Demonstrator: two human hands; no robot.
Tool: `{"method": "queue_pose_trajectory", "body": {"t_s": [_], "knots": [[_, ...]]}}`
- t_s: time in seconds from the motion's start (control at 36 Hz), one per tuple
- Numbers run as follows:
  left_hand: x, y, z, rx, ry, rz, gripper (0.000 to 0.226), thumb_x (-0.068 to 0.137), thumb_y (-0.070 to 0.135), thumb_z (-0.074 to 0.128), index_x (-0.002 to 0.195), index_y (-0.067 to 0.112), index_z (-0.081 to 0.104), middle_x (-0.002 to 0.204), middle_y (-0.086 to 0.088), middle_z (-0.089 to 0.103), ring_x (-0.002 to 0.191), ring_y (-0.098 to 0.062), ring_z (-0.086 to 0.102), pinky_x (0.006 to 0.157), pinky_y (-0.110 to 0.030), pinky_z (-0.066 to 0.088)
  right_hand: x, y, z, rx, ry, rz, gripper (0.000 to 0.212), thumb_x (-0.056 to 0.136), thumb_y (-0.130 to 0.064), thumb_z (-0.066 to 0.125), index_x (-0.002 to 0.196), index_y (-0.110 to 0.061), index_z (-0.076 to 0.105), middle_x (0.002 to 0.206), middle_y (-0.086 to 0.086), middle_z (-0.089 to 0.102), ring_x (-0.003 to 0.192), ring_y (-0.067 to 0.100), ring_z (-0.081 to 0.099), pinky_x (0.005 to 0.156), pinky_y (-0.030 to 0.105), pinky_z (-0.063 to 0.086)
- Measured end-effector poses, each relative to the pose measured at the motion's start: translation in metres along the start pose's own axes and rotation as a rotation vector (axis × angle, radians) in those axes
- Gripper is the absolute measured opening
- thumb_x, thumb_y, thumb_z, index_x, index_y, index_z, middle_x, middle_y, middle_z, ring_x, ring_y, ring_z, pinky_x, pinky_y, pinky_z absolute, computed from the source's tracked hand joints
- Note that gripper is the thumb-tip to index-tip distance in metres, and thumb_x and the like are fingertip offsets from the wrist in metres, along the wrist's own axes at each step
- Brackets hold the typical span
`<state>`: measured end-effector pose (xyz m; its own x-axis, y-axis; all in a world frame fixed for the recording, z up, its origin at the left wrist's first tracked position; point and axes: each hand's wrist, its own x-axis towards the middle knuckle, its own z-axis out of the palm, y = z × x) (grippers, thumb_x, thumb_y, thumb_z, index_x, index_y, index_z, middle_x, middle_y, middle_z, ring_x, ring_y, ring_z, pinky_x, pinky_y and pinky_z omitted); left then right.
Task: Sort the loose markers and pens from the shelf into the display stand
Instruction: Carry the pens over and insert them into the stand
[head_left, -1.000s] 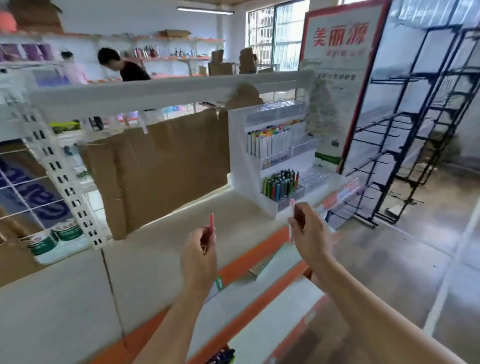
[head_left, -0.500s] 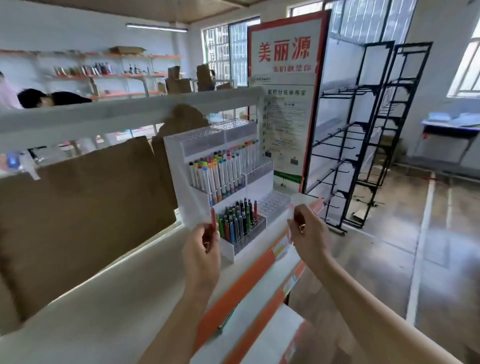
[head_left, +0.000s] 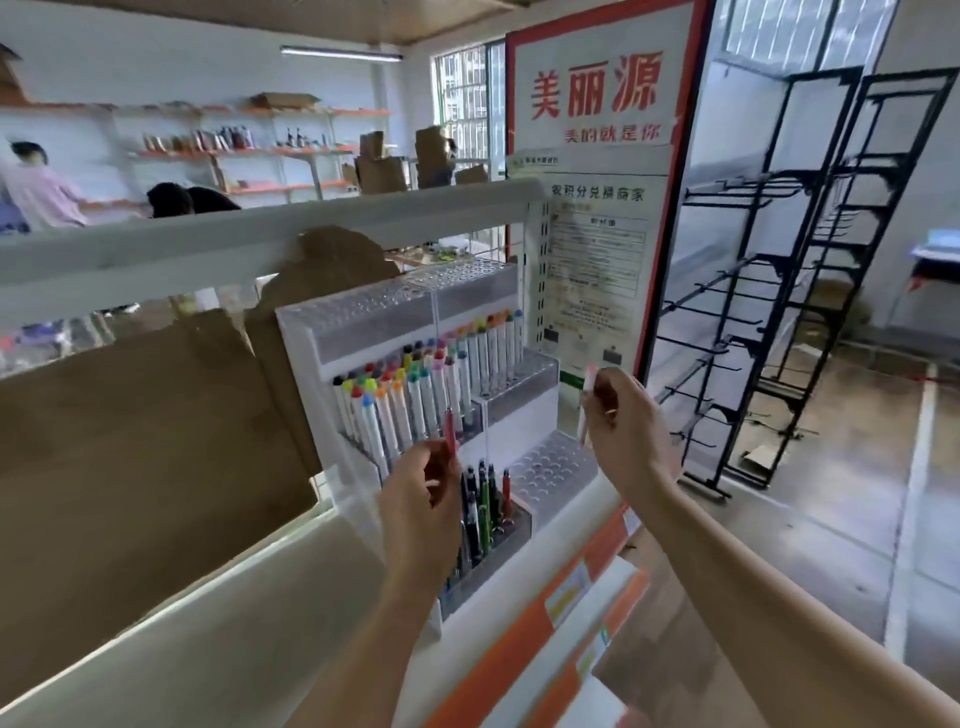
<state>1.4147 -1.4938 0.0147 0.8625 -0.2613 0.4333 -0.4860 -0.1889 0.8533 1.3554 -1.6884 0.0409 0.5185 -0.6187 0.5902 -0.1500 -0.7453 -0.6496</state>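
Head view: the left hand (head_left: 421, 506) pinches one red pen (head_left: 450, 434) standing straight up by the display stand (head_left: 363, 332); the right hand (head_left: 621, 426) pinches one pink-capped marker (head_left: 588, 387), also straight up

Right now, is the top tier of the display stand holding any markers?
No: the display stand's top tier shows only empty holes; markers fill the tier below.
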Motion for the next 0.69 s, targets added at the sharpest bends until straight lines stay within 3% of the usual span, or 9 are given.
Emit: {"method": "queue_pose_trajectory", "body": {"t_s": [0.06,0.14,0.25,0.39,0.53,0.61,0.69], "knots": [[0.009,0.003,0.012,0.015,0.030,-0.003,0.009,0.094,0.012,0.055,0.099,0.015,0.062,0.089,0.003,0.063,0.077,-0.007,0.057,0.066,-0.022,0.048,0.023,0.007,0.004,0.033,-0.002,-0.033,0.009,0.093,-0.020,0.053,0.086,-0.016,0.052,0.072,-0.001,0.054,0.064,0.025,0.052,0.057,0.037,0.042],[0.020,0.008,0.033,0.029,0.091,0.014,0.009,0.094,0.011,0.055,0.094,0.017,0.061,0.081,0.002,0.061,0.068,-0.011,0.053,0.058,-0.019,0.040,0.056,0.016,0.010,0.065,-0.023,-0.079,0.008,0.094,-0.021,0.053,0.087,-0.020,0.049,0.072,-0.003,0.056,0.065,0.024,0.053,0.057,0.037,0.043],[0.031,0.016,0.060,0.059,0.180,-0.002,0.009,0.093,0.010,0.055,0.097,0.017,0.061,0.086,-0.001,0.064,0.073,-0.016,0.055,0.063,-0.025,0.042,0.095,0.024,0.015,0.158,0.010,-0.182,0.004,0.093,-0.012,0.056,0.091,-0.008,0.057,0.072,0.000,0.057,0.064,0.023,0.052,0.053,0.033,0.039],[0.038,0.030,0.087,0.152,0.274,-0.021,0.015,0.091,0.005,0.056,0.096,0.019,0.058,0.091,0.000,0.063,0.080,-0.009,0.056,0.068,-0.012,0.041,0.134,0.036,0.028,0.233,-0.048,-0.239,0.010,0.092,-0.013,0.057,0.102,-0.010,0.058,0.080,-0.004,0.058,0.068,0.017,0.052,0.050,0.026,0.033],[0.036,0.036,0.105,0.167,0.359,-0.027,0.011,0.092,0.008,0.056,0.094,0.019,0.058,0.085,0.005,0.061,0.076,-0.003,0.055,0.064,-0.011,0.043,0.155,0.040,0.046,0.323,-0.172,-0.238,0.004,0.092,-0.011,0.055,0.094,-0.015,0.054,0.080,-0.004,0.057,0.070,0.017,0.053,0.058,0.031,0.042],[0.035,0.036,0.111,0.207,0.387,-0.023,0.007,0.093,0.012,0.055,0.091,0.018,0.058,0.083,0.004,0.060,0.073,-0.006,0.054,0.063,-0.012,0.043,0.160,0.037,0.053,0.341,-0.226,-0.270,0.008,0.093,-0.011,0.053,0.091,-0.018,0.050,0.073,-0.008,0.054,0.061,0.010,0.051,0.053,0.026,0.041],[0.036,0.035,0.113,0.237,0.407,-0.032,0.006,0.093,0.014,0.054,0.091,0.017,0.059,0.081,0.005,0.060,0.072,-0.005,0.054,0.061,-0.011,0.041,0.163,0.037,0.061,0.303,-0.263,-0.317,0.004,0.093,-0.010,0.052,0.095,-0.014,0.050,0.073,-0.003,0.054,0.063,0.019,0.053,0.053,0.031,0.045]]}}
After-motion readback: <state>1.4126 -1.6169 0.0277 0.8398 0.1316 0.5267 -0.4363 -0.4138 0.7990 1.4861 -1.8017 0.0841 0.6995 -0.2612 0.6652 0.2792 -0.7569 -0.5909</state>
